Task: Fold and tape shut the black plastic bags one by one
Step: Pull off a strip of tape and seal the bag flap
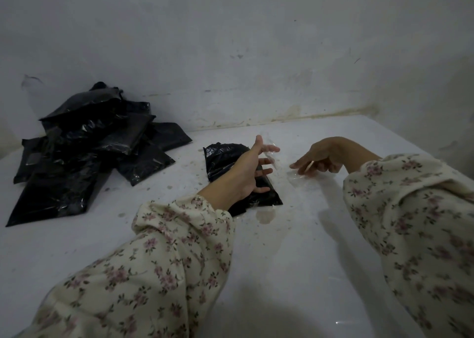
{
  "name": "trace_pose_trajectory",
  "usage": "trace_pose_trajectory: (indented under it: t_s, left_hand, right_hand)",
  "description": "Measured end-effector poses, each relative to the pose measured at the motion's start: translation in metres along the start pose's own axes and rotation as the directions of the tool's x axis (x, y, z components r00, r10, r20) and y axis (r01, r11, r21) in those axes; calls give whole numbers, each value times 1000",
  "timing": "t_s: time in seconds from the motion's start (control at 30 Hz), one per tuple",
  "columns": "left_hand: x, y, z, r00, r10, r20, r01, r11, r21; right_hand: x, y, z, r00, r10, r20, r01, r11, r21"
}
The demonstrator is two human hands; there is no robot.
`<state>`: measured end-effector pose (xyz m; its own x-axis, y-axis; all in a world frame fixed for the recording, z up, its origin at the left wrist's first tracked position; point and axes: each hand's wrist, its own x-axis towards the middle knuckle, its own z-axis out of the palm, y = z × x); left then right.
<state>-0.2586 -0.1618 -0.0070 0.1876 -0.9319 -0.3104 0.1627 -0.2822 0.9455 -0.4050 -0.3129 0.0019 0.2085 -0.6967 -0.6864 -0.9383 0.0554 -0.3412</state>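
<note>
**Q:** Head view: black bag (pixel 223 160), where against the fingers?

**A:** Mid-table (pixel 307 235), under the left hand (pixel 246 168); fingers spread wide and straight, tips beyond its 3 o'clock edge. Right hand (pixel 323 158) apart at 3 o'clock, fingers loosely bent, tips at clear tape (pixel 297 177); grip impossible to tell.

**Q:** Looks?

**A:** Glossy, crinkled, folded narrow. Pile of bags (pixel 89 145) at 9 o'clock.

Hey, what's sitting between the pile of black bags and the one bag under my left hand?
Nothing but white tabletop, dotted with small dark specks, separates the pile from the single bag; the head view shows it.
</note>
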Motion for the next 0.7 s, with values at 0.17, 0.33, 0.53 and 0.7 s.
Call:
trace_pose_trajectory:
  t_s: [0.17, 0.33, 0.53, 0.7]
  left_hand:
    - [1, 0, -1, 1000, -4, 8, 4, 1000, -1]
    - [1, 0, -1, 1000, 0, 6, 0, 1000, 3]
    - [1, -1, -1, 1000, 5, 0, -5, 1000, 8]
    - [1, -2, 0, 1000, 8, -1, -8, 1000, 7]
  right_hand:
    - [-2, -4, -1, 1000, -12, -12, 11, 996, -89]
    - [4, -13, 14, 970, -168, -173, 111, 948, -299]
    - [20, -19, 18, 940, -206, -273, 83, 912, -402]
    - [19, -18, 20, 926, -218, -308, 92, 922, -375]
